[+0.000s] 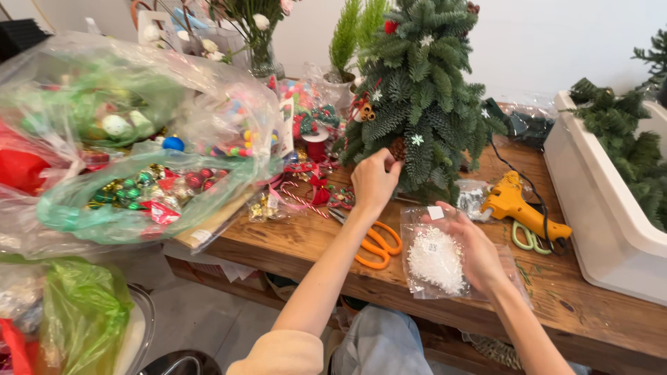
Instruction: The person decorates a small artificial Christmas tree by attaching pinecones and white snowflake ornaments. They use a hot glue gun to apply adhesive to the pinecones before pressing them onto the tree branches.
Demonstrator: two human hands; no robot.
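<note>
Left hand (375, 182): raised against the lower branches of the small artificial fir tree (420, 90); grip pressed together on a small piece at the foliage, the piece itself too small to be told.
Right hand (474, 250): laid on a clear plastic bag of white snowflake pieces (436, 262); fingers spread over the bag's right side.
Bag: flat on the wooden worktop (597, 305), near its front edge, just right of the orange-handled scissors (375, 244).
Tree: stood at the middle of the worktop, towards the back edge.
Yellow glue gun (517, 203): lain right of the tree, with green-handled scissors (528, 237) beside it.
White trough of fir sprigs (597, 215): at the right end.
Bags of baubles (139, 187): piled at the left end.
</note>
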